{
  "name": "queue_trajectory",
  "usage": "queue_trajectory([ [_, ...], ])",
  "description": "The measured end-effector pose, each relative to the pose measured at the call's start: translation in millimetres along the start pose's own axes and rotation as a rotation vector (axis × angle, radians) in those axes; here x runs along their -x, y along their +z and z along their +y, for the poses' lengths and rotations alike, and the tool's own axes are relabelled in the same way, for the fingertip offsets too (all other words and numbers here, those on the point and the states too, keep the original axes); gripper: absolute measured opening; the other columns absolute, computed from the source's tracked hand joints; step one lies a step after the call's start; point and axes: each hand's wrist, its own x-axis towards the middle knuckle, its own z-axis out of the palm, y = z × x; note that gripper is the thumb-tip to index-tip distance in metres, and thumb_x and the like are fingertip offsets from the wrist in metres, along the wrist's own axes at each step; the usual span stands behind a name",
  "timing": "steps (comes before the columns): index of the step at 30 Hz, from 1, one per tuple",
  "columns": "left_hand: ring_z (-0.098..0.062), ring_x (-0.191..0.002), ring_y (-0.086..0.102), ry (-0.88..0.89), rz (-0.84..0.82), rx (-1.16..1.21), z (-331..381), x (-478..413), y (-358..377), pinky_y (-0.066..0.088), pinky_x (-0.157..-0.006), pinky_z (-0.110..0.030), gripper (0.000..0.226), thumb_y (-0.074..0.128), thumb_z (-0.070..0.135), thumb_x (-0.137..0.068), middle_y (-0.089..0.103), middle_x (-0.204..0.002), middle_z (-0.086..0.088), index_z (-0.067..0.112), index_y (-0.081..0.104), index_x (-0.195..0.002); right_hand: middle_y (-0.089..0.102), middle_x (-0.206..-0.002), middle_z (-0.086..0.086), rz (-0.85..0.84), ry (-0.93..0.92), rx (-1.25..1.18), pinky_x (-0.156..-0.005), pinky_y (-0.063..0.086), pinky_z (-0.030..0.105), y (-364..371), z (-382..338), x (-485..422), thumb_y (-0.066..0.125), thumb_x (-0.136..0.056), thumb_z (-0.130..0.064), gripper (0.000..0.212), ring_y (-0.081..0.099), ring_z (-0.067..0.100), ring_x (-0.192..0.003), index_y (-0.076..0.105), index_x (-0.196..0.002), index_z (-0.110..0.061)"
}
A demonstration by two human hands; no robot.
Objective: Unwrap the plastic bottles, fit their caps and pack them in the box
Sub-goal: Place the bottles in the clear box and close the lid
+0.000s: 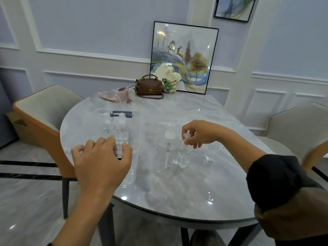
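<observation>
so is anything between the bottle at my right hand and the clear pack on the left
Yes: a white-collared pump sits just left of the bottle, between it and the clear pack.

Handbag (pixel 150 85) before framed picture (pixel 184 57)

Marble tbl (pixel 186 189): clear bottle (pixel 181 158), pump cap (pixel 169 137), brown bag (pixel 150 86), framed pic (pixel 184 57).
</observation>
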Motion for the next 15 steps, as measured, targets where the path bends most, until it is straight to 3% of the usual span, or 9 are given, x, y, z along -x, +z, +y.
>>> queue_trajectory([
  [6,-0.02,-0.066,0.049,0.015,0.005,0.003,-0.3,1.7,1.3,0.035,-0.087,-0.045,0.038,0.047,0.047,-0.094,0.05,-0.063,0.005,0.021,0.051,-0.066,0.078,-0.084,0.002,0.059,0.057,0.032,-0.067,0.059,0.024,-19.4,-4.0,8.5,0.07,-0.097,-0.017,0.003,0.077,0.009,-0.068,0.068,-0.095,-0.02],
  [8,-0.019,-0.066,0.049,0.016,0.002,0.008,-1.0,1.7,1.1,0.035,-0.086,-0.044,0.037,0.047,0.047,-0.094,0.051,-0.063,0.005,0.021,0.051,-0.067,0.077,-0.084,-0.002,0.124,0.048,0.095,-0.071,0.059,0.029,-39.6,-8.1,12.7,0.068,-0.098,-0.019,0.005,0.075,0.005,-0.066,0.067,-0.095,-0.022],
  [12,-0.018,-0.066,0.048,0.021,-0.018,-0.004,-1.5,1.7,0.1,0.034,-0.085,-0.043,0.035,0.047,0.048,-0.093,0.051,-0.064,0.006,0.022,0.051,-0.069,0.073,-0.084,-0.001,0.351,-0.049,0.176,-0.078,0.055,0.028,-89.0,-34.3,24.0,0.065,-0.099,-0.019,0.012,0.07,0.0,-0.057,0.062,-0.091,-0.028],
  [15,-0.017,-0.067,0.05,0.018,-0.042,0.005,-3.2,2.0,-1.0,0.036,-0.086,-0.044,0.036,0.047,0.05,-0.093,0.051,-0.065,0.007,0.023,0.053,-0.07,0.071,-0.093,0.005,0.43,-0.166,0.154,-0.083,0.057,0.034,-113.5,-67.0,28.1,0.065,-0.099,-0.019,0.006,0.071,0.008,-0.066,0.063,-0.099,-0.024],
])
